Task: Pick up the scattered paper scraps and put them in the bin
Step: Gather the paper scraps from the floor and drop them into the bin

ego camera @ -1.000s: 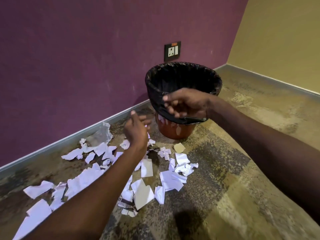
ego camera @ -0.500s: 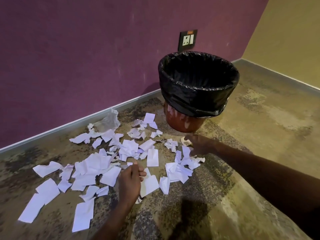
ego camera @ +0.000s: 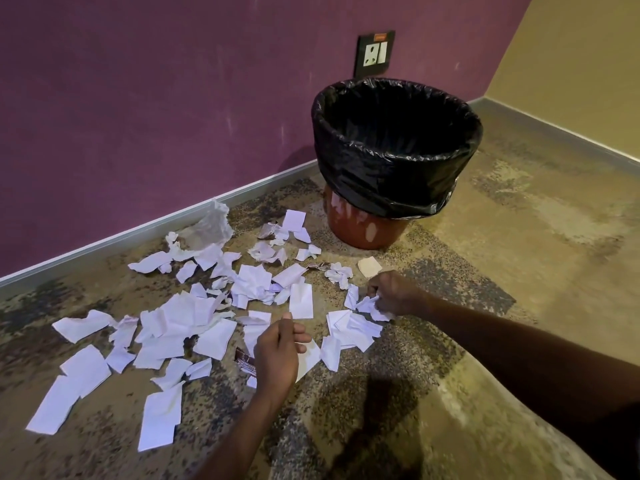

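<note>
Your right hand (ego camera: 394, 292) sits at about three o'clock of the litter, fingers curled shut around a crumpled white scrap (ego camera: 372, 306) that still touches the carpet (ego camera: 519, 306). Your left hand (ego camera: 278, 351) hovers low near six o'clock, fingers loosely bent and thumb up, gripping nothing you can see. The paper scraps (ego camera: 180, 317) spread in a band whose long axis runs from eight o'clock toward one o'clock, ending just short of the bin (ego camera: 367, 230). The bin stands upright at one o'clock, its black liner (ego camera: 381, 178) folded over the rim, mouth facing up.
</note>
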### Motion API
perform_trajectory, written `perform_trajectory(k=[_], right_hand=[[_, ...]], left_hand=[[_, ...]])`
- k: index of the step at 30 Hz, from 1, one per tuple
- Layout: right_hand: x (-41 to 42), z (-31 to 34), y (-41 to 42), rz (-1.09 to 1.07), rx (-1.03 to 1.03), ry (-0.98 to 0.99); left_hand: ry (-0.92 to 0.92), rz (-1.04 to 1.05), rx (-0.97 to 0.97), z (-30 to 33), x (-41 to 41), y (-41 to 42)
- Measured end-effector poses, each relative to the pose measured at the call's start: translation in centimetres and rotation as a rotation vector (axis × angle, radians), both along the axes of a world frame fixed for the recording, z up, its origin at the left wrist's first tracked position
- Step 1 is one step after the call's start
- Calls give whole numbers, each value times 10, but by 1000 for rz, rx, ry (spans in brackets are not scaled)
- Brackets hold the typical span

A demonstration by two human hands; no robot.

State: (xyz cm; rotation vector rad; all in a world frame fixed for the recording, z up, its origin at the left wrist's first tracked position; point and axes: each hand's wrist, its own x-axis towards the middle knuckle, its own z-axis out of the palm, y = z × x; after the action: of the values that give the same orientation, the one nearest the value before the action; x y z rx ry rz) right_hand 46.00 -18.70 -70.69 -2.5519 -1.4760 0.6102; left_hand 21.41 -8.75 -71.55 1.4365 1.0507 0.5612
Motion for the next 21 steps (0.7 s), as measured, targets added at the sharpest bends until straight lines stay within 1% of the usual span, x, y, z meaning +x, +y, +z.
perform_trajectory(k=[3,5,6,8,10,12,14,15,16,17,18,20,21], right_hand=[[2,10,-1,-107,51,-1],[-2,21,4,-182,92,-5],[-5,27,8,-224,120,30],[-16,41,17,-322,181,193],[-34,52,26,-444,231,476],[-59,59,34,-515,206,715],[-84,56,39,-496,160,829],[-97,52,41,-477,146,850],[-109,49,42,-446,137,821],[-118,46,43,-388,129,719],[-126,43,43,-308,117,570],[-138,40,44,-135,106,296],[-143,41,44,-54,113,206]], left_hand=[[-36,-13,-65,6,5,-4],[-56,-18,-148,10,8,-5],[-73,-21,-207,13,10,-6],[-120,-20,-362,16,14,-7],[-197,-2,-599,22,16,-8],[-299,22,-838,27,17,-8],[-383,49,-992,26,17,-5],[-422,38,-1048,24,16,-3],[-473,4,-1100,24,14,-1],[-520,-21,-1152,23,13,0],[-548,-24,-1181,26,12,1],[-532,28,-1151,28,10,2],[-502,55,-1110,25,8,2]])
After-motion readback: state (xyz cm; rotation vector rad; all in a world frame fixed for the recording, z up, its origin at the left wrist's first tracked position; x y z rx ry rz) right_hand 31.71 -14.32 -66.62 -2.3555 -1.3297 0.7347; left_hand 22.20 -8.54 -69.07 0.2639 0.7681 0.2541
